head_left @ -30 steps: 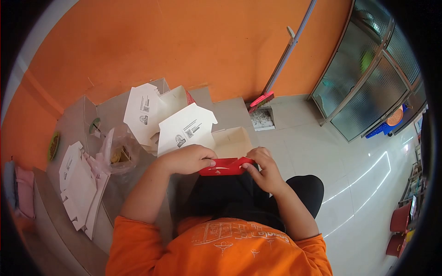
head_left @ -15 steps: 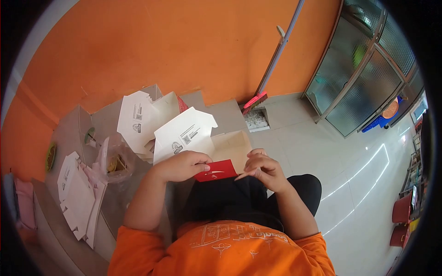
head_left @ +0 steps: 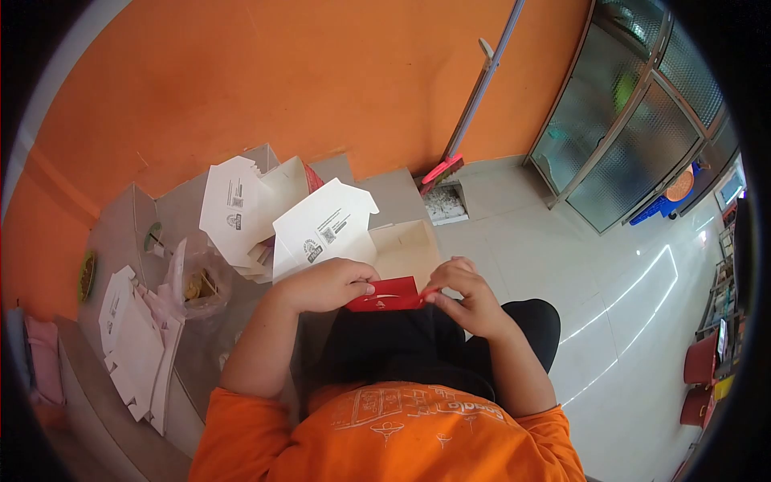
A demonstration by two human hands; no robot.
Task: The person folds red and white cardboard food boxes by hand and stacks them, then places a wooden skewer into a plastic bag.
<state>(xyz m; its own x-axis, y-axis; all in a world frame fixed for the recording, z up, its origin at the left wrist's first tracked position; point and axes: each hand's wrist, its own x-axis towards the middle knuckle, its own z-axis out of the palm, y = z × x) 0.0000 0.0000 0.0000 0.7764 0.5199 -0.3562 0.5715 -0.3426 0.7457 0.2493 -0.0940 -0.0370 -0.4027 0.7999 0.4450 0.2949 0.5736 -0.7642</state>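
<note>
Red carton flap [head_left: 388, 294], two hands

flat cartons [head_left: 136, 337] lie left of the bag [head_left: 197, 281]; folded boxes [head_left: 321, 229] behind hands.

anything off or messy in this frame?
Nothing damaged or spilled. Both hands, left hand and right hand, hold the red carton panel. The folded white cartons behind are piled unevenly, and the flat blanks lie fanned.
</note>
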